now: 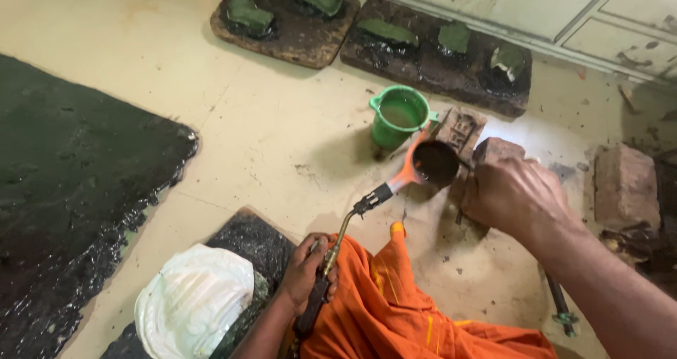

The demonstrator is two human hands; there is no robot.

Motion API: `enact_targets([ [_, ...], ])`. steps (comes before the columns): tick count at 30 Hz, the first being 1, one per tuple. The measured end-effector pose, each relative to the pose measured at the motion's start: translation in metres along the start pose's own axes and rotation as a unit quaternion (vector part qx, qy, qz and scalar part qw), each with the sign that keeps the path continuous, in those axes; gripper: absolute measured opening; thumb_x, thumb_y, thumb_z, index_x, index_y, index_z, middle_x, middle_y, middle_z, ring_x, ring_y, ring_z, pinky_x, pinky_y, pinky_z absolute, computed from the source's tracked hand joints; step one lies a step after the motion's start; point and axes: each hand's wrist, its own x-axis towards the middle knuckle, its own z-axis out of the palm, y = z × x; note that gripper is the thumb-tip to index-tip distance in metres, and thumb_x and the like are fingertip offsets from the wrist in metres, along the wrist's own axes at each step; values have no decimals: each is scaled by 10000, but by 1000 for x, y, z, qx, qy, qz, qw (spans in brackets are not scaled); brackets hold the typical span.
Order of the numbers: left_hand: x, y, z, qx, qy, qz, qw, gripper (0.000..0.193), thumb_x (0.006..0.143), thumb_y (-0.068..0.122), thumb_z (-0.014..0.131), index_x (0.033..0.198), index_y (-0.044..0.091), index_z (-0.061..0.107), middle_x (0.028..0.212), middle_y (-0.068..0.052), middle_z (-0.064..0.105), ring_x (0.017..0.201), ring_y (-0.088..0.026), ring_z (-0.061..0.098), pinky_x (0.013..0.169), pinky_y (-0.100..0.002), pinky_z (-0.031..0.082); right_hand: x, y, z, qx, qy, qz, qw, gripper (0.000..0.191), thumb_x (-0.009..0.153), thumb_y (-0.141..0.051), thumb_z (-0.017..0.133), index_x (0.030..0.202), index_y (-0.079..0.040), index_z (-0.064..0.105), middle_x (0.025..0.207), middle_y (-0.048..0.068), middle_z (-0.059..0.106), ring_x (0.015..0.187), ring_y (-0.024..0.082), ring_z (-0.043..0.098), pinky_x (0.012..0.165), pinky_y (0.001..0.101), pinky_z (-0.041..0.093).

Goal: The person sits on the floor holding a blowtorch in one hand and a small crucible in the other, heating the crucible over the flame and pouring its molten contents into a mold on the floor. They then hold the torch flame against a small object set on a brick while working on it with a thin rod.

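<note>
My left hand (305, 271) grips the handle of a gas torch (345, 228) beside my orange-clad knee. Its nozzle points up and to the right, and an orange flame (410, 168) licks the rim of a small dark crucible (436, 163). My right hand (515, 197) is closed just right of the crucible and seems to hold it by a tool that the hand hides. The crucible sits low over the floor, in front of a brick (460, 128) and beside a reddish brick piece (498, 149).
A green plastic mug (399, 115) stands behind the crucible. Two dark boards (296, 38) (423, 66) with green moulded lumps lie at the back. A wet black slab (63, 190) fills the left. A white plastic bag (194, 302) lies near my knee, another brick (625, 184) at right.
</note>
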Motion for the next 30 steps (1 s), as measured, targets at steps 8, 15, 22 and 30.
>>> enact_targets([
  [8,-2,-2,1,-2,-19,15,1000,365,1008,396,557,1195,84,591,577,-72,555,414,-184,565,371,-341,466,-3,-2,-4,1,-89,42,995,540,986,-391,431,688,-62,739,546,109,660,465,252,630,563,430,559],
  [15,-2,1,2,6,-8,6,1000,359,1004,400,551,1196,98,580,579,-88,569,413,-192,562,379,-346,466,-1,-2,-1,-8,-91,55,994,470,986,-343,445,741,-84,751,598,109,694,538,273,657,564,453,589],
  [22,0,0,2,10,-16,11,1000,362,998,413,568,1172,96,568,580,-83,572,414,-185,564,381,-338,465,0,-1,8,-83,30,-27,996,269,836,-276,582,767,-123,793,742,113,736,686,313,705,589,437,591],
  [30,2,1,1,4,-18,11,1000,369,986,420,576,1169,100,587,564,-73,556,404,-182,557,369,-331,450,-2,-9,-1,-58,-74,29,995,414,981,-374,499,798,-138,786,711,95,739,648,265,739,651,422,600],
])
